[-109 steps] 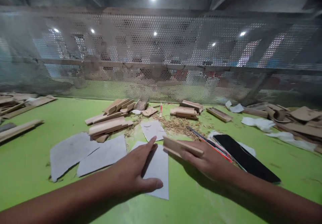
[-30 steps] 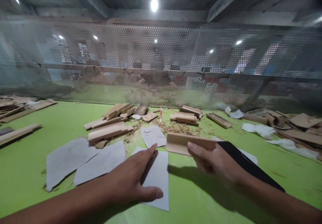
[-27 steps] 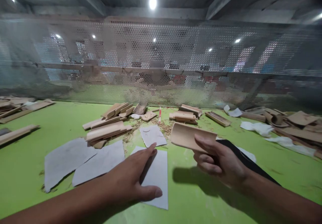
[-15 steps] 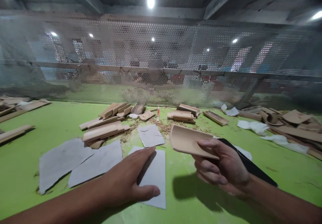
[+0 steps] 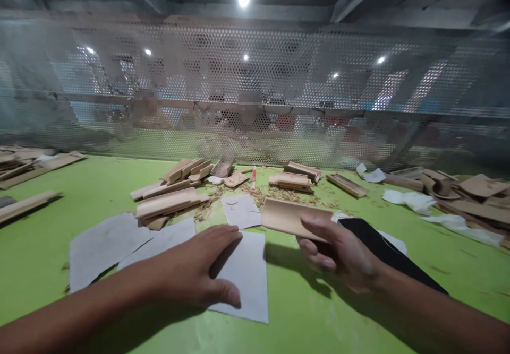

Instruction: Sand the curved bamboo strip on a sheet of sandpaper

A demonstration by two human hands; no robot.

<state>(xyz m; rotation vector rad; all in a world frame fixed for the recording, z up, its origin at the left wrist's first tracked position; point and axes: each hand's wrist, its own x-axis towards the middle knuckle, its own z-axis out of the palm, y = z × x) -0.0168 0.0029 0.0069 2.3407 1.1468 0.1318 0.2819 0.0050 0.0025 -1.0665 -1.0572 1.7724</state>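
Observation:
My right hand [image 5: 338,248] grips a pale, curved piece that looks like split bamboo [image 5: 292,218], thumb on its hollow upper face and fingers beneath. The piece is held above the green table, its shadow falling below. My left hand [image 5: 211,266] is open, thumb spread from the fingers, over a white paper sheet [image 5: 247,274] and partly hiding it; whether it presses on the sheet I cannot tell. A smaller white paper [image 5: 241,210] with a pencil-like curved mark lies just beyond. Two larger white sheets [image 5: 107,242] lie to the left, partly covered by my forearm.
A pile of similar curved pieces [image 5: 171,203] lies back left, and more pieces [image 5: 292,181] back right. A black flat object [image 5: 382,248] is beside my right wrist. Shavings, a red-and-white stick [image 5: 254,178] and crumpled tissue [image 5: 408,200] lie about. A perforated screen [image 5: 247,131] stands behind.
My right hand has brought the curved piece left and slightly lower, toward the white sheet. My left hand has shifted slightly left over the sheet and stays open. The camera view has shifted a little.

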